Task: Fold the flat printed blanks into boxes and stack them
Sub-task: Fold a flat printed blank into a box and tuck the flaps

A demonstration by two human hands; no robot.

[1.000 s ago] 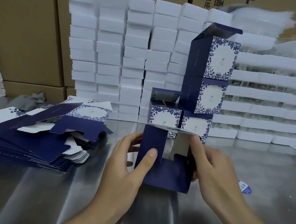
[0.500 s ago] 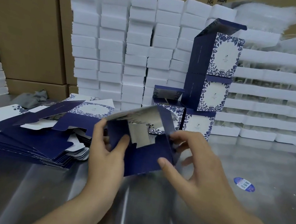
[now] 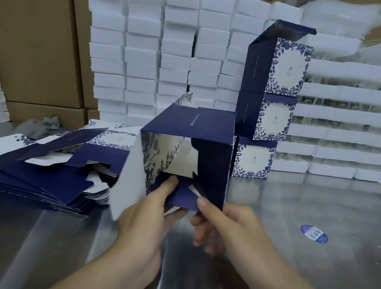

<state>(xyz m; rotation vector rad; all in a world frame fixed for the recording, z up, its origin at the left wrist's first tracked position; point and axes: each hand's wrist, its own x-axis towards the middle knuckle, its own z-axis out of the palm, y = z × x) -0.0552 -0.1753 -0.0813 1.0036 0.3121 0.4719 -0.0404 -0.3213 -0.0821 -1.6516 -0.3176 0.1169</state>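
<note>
A half-formed navy and white floral box [image 3: 208, 146] is held up over the steel table [image 3: 289, 266], its open end towards me and a white flap hanging at its left. My left hand [image 3: 148, 214] grips its lower left, thumb pressed inside on a navy flap. My right hand [image 3: 225, 224] pinches the lower right edge. A pile of flat printed blanks [image 3: 36, 167] lies fanned out at the left. Behind the held box rises a stack of three folded boxes [image 3: 271, 96], the top one with its lid open.
White foam blocks [image 3: 148, 49] are stacked in columns at the back, white trays [image 3: 348, 116] at the right, brown cartons [image 3: 29, 33] behind. A blue oval sticker [image 3: 314, 233] lies on the table right of my hands. A grey rag [image 3: 42, 124] sits back left.
The blank has gone from a half-opened sheet to a squared-up box shape, turned and lifted so its open end faces me. Both hands shifted to its lower edge.
</note>
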